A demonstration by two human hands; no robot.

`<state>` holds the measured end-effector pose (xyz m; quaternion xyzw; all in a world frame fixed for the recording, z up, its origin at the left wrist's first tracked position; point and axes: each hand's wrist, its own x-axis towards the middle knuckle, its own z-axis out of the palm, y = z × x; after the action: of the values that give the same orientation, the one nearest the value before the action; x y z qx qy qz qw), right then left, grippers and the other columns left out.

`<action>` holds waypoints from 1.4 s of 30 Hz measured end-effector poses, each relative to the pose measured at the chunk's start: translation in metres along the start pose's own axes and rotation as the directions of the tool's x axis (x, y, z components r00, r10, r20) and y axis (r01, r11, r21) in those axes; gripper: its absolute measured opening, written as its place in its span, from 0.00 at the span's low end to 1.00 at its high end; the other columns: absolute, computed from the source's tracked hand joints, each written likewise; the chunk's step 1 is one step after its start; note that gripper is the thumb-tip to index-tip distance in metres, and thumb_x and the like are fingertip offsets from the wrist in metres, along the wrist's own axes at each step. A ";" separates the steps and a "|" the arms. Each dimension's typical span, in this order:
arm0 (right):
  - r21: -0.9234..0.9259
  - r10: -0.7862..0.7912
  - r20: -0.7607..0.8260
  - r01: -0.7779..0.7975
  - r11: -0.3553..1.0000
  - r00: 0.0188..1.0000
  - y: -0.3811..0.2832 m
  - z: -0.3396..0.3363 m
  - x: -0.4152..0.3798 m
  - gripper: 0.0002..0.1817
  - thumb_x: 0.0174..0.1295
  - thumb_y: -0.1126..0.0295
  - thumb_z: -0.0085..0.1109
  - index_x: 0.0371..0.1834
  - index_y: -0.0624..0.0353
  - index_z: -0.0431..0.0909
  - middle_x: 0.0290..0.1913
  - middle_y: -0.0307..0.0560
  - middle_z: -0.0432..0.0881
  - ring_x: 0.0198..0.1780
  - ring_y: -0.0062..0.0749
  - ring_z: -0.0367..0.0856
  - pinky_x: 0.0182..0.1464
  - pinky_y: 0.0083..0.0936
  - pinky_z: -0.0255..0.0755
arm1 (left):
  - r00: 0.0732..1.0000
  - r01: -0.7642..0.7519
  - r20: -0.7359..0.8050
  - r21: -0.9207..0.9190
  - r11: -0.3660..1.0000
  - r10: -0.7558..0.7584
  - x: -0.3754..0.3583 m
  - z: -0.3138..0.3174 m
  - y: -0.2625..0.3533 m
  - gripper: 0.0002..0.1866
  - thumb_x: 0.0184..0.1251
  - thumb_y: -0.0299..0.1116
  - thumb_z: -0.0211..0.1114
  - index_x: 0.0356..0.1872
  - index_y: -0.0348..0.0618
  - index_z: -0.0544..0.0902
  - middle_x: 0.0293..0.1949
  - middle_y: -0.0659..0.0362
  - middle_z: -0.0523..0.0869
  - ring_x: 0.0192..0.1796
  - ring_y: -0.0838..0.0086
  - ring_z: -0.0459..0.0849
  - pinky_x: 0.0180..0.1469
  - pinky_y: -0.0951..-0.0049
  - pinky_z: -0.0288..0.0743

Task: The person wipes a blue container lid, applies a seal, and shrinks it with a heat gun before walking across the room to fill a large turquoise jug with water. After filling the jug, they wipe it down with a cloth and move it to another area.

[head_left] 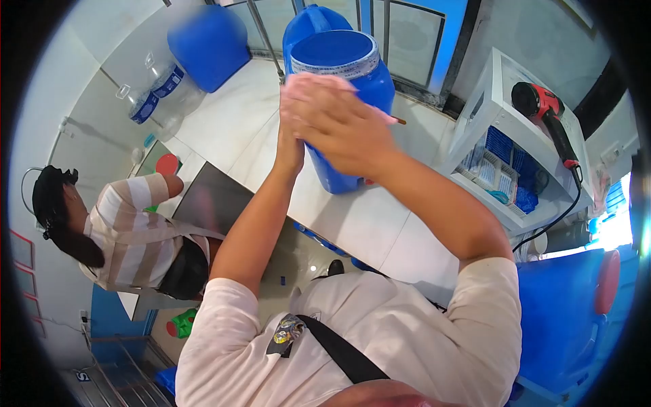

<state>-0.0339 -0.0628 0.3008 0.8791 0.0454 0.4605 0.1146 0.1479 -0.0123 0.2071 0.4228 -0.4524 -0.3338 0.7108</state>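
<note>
Clasping a pink cloth between left hand and right hand, before a blue plastic drum near the white worktop's front edge.

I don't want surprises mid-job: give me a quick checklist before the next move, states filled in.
1. Right hand on the cloth: ok, fingers over it.
2. Left hand grip: cannot tell, fingers mostly hidden.
3. Blue tub upright: ok, standing behind the hands.
4. Tub top sealed: cannot tell; a printed band rings it.
5. Heat gun away from hands: ok, on the white cabinet.
6. Hands free: not ok, cloth between them.
</note>
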 end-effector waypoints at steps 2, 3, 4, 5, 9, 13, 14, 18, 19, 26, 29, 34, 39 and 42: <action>-0.103 0.058 -0.078 -0.065 0.993 0.995 0.017 -0.010 -0.035 0.26 0.60 0.73 0.62 0.65 0.59 0.77 0.71 0.50 0.73 0.73 0.50 0.68 0.70 0.44 0.63 | 0.992 -0.105 -0.059 0.113 0.988 0.112 -0.013 0.039 0.041 0.41 0.82 0.62 0.34 0.82 0.40 0.48 0.81 0.51 0.56 0.82 0.62 0.54 0.82 0.61 0.40; -0.195 0.099 -0.154 -0.129 0.972 0.983 0.022 -0.014 -0.037 0.29 0.63 0.74 0.60 0.71 0.60 0.73 0.73 0.54 0.70 0.74 0.51 0.66 0.71 0.45 0.63 | 0.991 -0.113 -0.060 0.110 0.987 0.120 -0.009 0.036 0.043 0.41 0.82 0.62 0.34 0.82 0.40 0.48 0.81 0.51 0.56 0.82 0.62 0.54 0.82 0.61 0.40; -0.198 0.092 -0.151 -0.121 0.973 0.984 0.025 -0.013 -0.035 0.29 0.63 0.74 0.60 0.71 0.60 0.73 0.73 0.54 0.70 0.74 0.51 0.66 0.71 0.45 0.63 | 0.986 -0.163 -0.013 0.120 0.979 0.166 -0.006 0.030 0.046 0.42 0.82 0.63 0.34 0.82 0.39 0.49 0.81 0.51 0.55 0.82 0.61 0.52 0.82 0.60 0.39; -0.127 0.171 -0.260 -0.209 0.970 0.950 0.026 -0.010 -0.033 0.29 0.68 0.74 0.57 0.73 0.61 0.69 0.71 0.55 0.70 0.71 0.49 0.70 0.69 0.43 0.66 | 0.979 -0.204 0.035 0.131 0.970 0.201 -0.006 0.023 0.048 0.42 0.82 0.63 0.34 0.81 0.38 0.50 0.82 0.51 0.54 0.83 0.61 0.50 0.82 0.60 0.37; 0.466 0.527 -0.407 -0.326 0.823 0.746 0.039 -0.002 -0.012 0.24 0.73 0.73 0.51 0.72 0.60 0.70 0.48 0.49 0.75 0.46 0.35 0.79 0.55 0.32 0.75 | 0.840 -0.504 0.424 0.379 0.776 0.338 0.069 -0.004 0.118 0.38 0.81 0.55 0.47 0.80 0.39 0.57 0.79 0.50 0.62 0.82 0.62 0.56 0.82 0.62 0.43; 0.841 0.845 0.246 -0.537 0.058 0.475 0.066 -0.012 -0.022 0.24 0.80 0.62 0.41 0.75 0.57 0.68 0.33 0.36 0.79 0.24 0.16 0.73 0.25 0.14 0.70 | 0.827 -0.541 0.493 0.829 0.141 0.269 0.133 0.017 0.170 0.09 0.61 0.36 0.69 0.39 0.45 0.82 0.44 0.52 0.85 0.49 0.56 0.82 0.55 0.60 0.73; 0.888 0.851 0.164 -0.450 0.093 0.499 0.070 0.006 -0.036 0.25 0.82 0.56 0.38 0.74 0.55 0.69 0.27 0.34 0.78 0.19 0.14 0.70 0.18 0.13 0.66 | 0.844 -0.505 0.496 0.863 -0.007 0.203 0.147 0.023 0.175 0.05 0.57 0.33 0.71 0.31 0.46 0.83 0.37 0.52 0.86 0.43 0.53 0.83 0.50 0.57 0.75; 0.818 0.977 0.100 -0.574 0.027 0.189 0.020 0.062 -0.104 0.24 0.82 0.56 0.38 0.69 0.59 0.71 0.27 0.35 0.76 0.22 0.18 0.73 0.25 0.17 0.69 | 0.516 -0.826 0.854 0.517 -0.223 0.066 0.224 0.022 0.134 0.13 0.60 0.31 0.69 0.46 0.46 0.83 0.50 0.48 0.85 0.55 0.53 0.82 0.60 0.59 0.75; 0.772 0.977 0.140 -0.636 -0.007 0.160 -0.001 0.068 -0.124 0.23 0.81 0.60 0.38 0.71 0.59 0.68 0.30 0.37 0.76 0.26 0.19 0.73 0.31 0.19 0.70 | 0.678 -0.734 0.730 0.678 -0.037 -0.086 0.233 0.020 0.124 0.15 0.64 0.31 0.67 0.52 0.46 0.83 0.54 0.48 0.85 0.59 0.53 0.82 0.65 0.60 0.73; 0.863 0.899 0.430 -0.330 -0.383 0.082 -0.089 0.092 -0.192 0.30 0.73 0.79 0.40 0.78 0.59 0.50 0.50 0.44 0.74 0.47 0.24 0.73 0.50 0.26 0.72 | 0.595 -0.787 0.686 0.603 0.130 0.419 0.221 0.028 0.088 0.08 0.62 0.35 0.77 0.34 0.44 0.86 0.39 0.57 0.88 0.42 0.69 0.85 0.47 0.72 0.76; 0.880 0.886 0.463 -0.113 -0.461 -0.006 -0.074 0.082 -0.162 0.30 0.71 0.79 0.46 0.76 0.59 0.52 0.57 0.45 0.72 0.53 0.26 0.74 0.56 0.28 0.71 | 0.434 -0.885 0.669 0.441 0.147 0.604 0.217 0.045 0.092 0.20 0.56 0.36 0.82 0.18 0.45 0.76 0.23 0.60 0.81 0.28 0.71 0.78 0.35 0.70 0.71; 0.837 0.862 0.506 -0.226 -0.498 -0.025 -0.071 0.092 -0.166 0.32 0.69 0.74 0.58 0.74 0.59 0.56 0.63 0.45 0.70 0.61 0.29 0.73 0.67 0.30 0.66 | 0.482 -0.876 0.640 0.364 0.317 0.598 0.221 0.044 0.087 0.15 0.57 0.33 0.79 0.22 0.43 0.78 0.26 0.59 0.83 0.34 0.67 0.83 0.41 0.70 0.75; 0.790 0.851 0.526 -0.377 -0.484 0.009 -0.060 0.091 -0.177 0.28 0.64 0.61 0.72 0.62 0.54 0.67 0.43 0.35 0.76 0.37 0.17 0.75 0.32 0.19 0.70 | 0.419 -0.901 0.832 0.430 0.055 0.364 0.269 -0.011 0.077 0.14 0.61 0.34 0.66 0.46 0.39 0.84 0.45 0.52 0.88 0.50 0.63 0.87 0.53 0.67 0.78; 0.755 0.868 0.493 -0.465 -0.463 -0.063 -0.072 0.079 -0.171 0.26 0.58 0.54 0.77 0.47 0.47 0.67 0.28 0.29 0.69 0.22 0.12 0.66 0.16 0.17 0.57 | 0.319 -0.945 0.802 0.305 0.113 0.505 0.227 0.006 0.093 0.08 0.58 0.28 0.69 0.35 0.37 0.80 0.33 0.53 0.82 0.39 0.62 0.82 0.45 0.67 0.76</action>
<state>-0.0650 -0.0373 0.1026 0.4125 -0.3435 0.4572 -0.7091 0.2340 -0.1698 0.3745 0.2671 -0.8623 0.2132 0.3737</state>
